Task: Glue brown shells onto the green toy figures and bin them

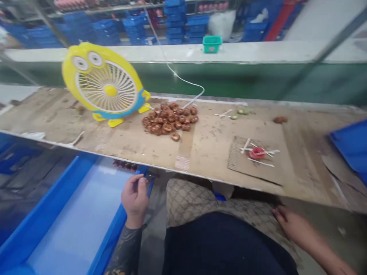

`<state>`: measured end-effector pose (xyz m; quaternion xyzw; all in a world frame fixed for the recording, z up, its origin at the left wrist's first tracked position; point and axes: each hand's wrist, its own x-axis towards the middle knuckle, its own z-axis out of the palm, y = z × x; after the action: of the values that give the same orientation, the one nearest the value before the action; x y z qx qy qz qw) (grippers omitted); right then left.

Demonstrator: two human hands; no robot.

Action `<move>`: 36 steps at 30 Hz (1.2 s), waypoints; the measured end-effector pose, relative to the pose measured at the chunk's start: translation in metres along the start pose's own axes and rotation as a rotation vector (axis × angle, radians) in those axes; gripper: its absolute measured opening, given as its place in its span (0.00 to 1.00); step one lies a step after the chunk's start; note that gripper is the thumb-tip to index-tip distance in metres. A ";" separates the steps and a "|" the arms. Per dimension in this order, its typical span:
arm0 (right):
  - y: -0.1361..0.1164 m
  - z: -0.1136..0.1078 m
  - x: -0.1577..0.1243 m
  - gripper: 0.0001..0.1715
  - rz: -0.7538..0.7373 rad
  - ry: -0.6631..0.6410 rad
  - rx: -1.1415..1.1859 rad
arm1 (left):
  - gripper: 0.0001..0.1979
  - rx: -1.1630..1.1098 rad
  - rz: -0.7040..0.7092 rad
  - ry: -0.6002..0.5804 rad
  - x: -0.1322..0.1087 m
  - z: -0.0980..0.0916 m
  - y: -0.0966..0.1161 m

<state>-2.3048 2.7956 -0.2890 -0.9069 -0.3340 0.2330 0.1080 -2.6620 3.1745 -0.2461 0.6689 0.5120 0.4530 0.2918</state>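
Observation:
My left hand (135,196) is raised beside the table's front edge, over the rim of a blue bin (113,225). Its thumb and fingers are curled together; whatever they hold, if anything, does not show. My right hand (286,221) lies low at my lap, by the patterned cloth (195,200), with fingers curled and partly hidden. On the cardboard-covered table (212,149) is a heap of small, glossy brown hollow pieces (169,118). Right of it, a corrugated cardboard piece (243,166) bears a small red item (257,152) and several thin white sticks (260,163).
A yellow and blue cartoon-faced fan (110,91) stands left of the heap, with a white cord (186,81) behind. Small green pieces (242,111) and a brown piece (280,119) lie toward the back. A teal basket (212,45) sits on the ledge; a blue container (351,147) is at right.

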 end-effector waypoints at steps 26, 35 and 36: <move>-0.023 -0.018 -0.030 0.15 0.033 0.308 0.539 | 0.13 0.131 0.679 -0.801 -0.033 0.175 0.145; -0.017 0.010 -0.055 0.13 0.129 0.454 0.457 | 0.16 0.150 0.562 -0.817 -0.038 0.176 0.145; -0.016 0.011 -0.057 0.13 0.113 0.460 0.450 | 0.16 0.142 0.549 -0.810 -0.038 0.176 0.144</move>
<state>-2.3572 2.7710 -0.2733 -0.9063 -0.1899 0.0955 0.3653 -2.4442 3.1074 -0.2084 0.9197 0.1916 0.1808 0.2910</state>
